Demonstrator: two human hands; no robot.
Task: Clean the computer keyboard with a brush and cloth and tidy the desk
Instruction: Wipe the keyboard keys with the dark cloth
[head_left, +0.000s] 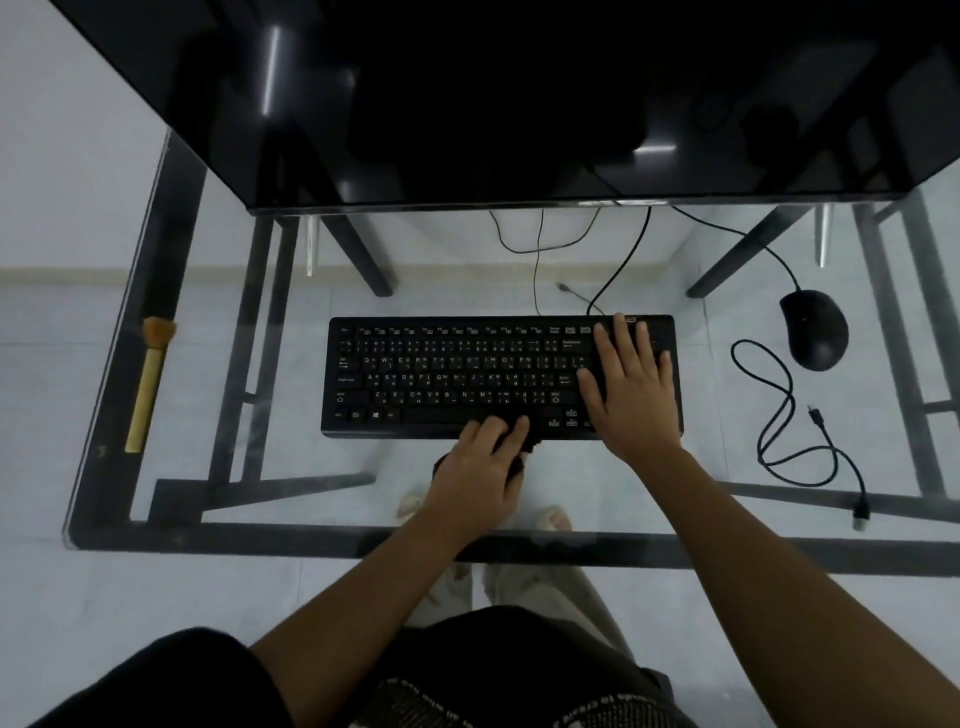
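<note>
A black keyboard (441, 376) lies in the middle of the glass desk (249, 499). My right hand (631, 389) rests flat on the keyboard's right end, fingers spread. My left hand (480, 473) presses a dark cloth (519, 457) against the keyboard's front edge, below the space bar; most of the cloth is hidden under the hand. A brush (148, 384) with a pale wooden handle and orange-brown bristles lies at the desk's left edge, far from both hands.
A large dark monitor (519, 104) stands behind the keyboard. A black mouse (814, 328) sits at the right, and a loose black cable (795, 431) coils in front of it. Thin cables (540, 249) run behind the keyboard. The desk's black frame shows through the glass.
</note>
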